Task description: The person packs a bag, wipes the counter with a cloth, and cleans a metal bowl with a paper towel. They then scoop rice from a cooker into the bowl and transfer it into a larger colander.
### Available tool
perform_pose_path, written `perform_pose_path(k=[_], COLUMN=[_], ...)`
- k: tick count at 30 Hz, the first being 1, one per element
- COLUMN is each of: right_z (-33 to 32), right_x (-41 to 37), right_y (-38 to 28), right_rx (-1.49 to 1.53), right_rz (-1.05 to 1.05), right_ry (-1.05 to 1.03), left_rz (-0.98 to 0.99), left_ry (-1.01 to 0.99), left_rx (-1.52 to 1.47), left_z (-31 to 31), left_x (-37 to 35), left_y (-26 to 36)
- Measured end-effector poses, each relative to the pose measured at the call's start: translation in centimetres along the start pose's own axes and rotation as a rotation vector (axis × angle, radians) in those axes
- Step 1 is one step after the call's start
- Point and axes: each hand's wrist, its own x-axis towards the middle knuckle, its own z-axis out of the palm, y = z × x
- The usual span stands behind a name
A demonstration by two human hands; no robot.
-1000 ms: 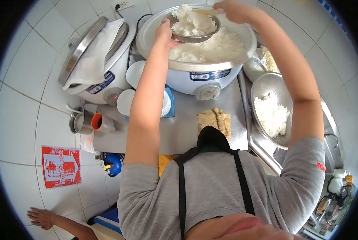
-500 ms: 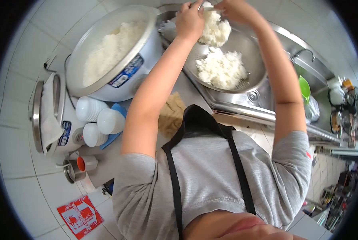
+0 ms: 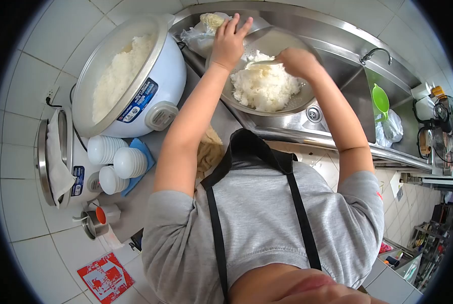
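Observation:
A wide metal bowl [image 3: 307, 101] rests over the sink and holds a mound of white rice [image 3: 265, 87]. My left hand [image 3: 229, 44] is at the bowl's left rim, fingers spread and holding nothing. Over the right side of the rice, my right hand [image 3: 298, 63] is closed round a spoon or paddle [image 3: 265, 63], whose flat end touches the top of the mound. A large open rice cooker [image 3: 173, 71] with more rice [image 3: 120, 73] in it stands to the left.
Stacked white bowls [image 3: 130, 162] sit on a blue cloth by the cooker. A tan cloth [image 3: 209, 152] lies at the counter edge. Behind my left hand is a plastic bag [image 3: 198, 38]. On the right are a faucet [image 3: 376, 54], a green strainer [image 3: 380, 100] and a second cooker [image 3: 84, 169] far left.
My left hand has opened and let go of what it held. My right hand has come down to the rice, and the lifted clump now lies in the bowl. The view has shifted.

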Motion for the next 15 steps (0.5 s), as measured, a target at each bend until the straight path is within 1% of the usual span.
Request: perform_pose_path(k=[3, 5, 6, 7, 8, 9, 10, 11, 12, 13, 15], right_z=[-0.5, 4.2, 7.6, 7.1, 5.6, 3.9, 2.2, 0.0, -1.0, -1.3, 2.0], right_x=[0.2, 2.8, 4.9, 5.1, 5.5, 5.6, 5.6, 5.8, 5.8, 5.8, 6.4], right_y=[-0.8, -2.3, -1.4, -0.8, 0.0, 0.5, 1.0, 0.7, 0.0, -0.9, -4.9], right_rx=[0.052, -0.071, -0.124, -0.107, -0.097, -0.083, 0.004, -0.070, -0.038, -0.006, -0.058], right_rz=[0.103, -0.028, -0.100, -0.113, -0.128, -0.146, -0.138, -0.099, -0.127, -0.156, -0.126], right_ry=[0.050, -0.217, -0.267, -0.254, -0.234, -0.221, -0.157, -0.218, -0.202, -0.187, -0.132], left_rz=[-0.103, -0.238, -0.295, -0.345, -0.341, -0.393, -0.448, -0.503, -0.542, -0.615, -0.764], left_ry=[0.079, 0.095, 0.125, 0.167, 0.186, 0.212, 0.231, 0.250, 0.315, 0.316, 0.313], left_rx=[-0.168, -0.295, -0.347, -0.395, -0.369, -0.373, -0.379, -0.385, -0.407, -0.461, -0.571], left_z=[-1.3, -2.1, -2.4, -2.7, -3.2, -4.5, -5.8, -7.0, -7.3, -7.8, -9.2], left_x=[0.4, 0.2, 0.4, 0.8, 1.0, 1.7, 2.3, 3.1, 3.5, 3.8, 4.1], left_y=[-0.2, 0.4, 0.5, 0.3, -0.2, -0.3, -0.5, -0.8, -1.5, -2.4, -4.5])
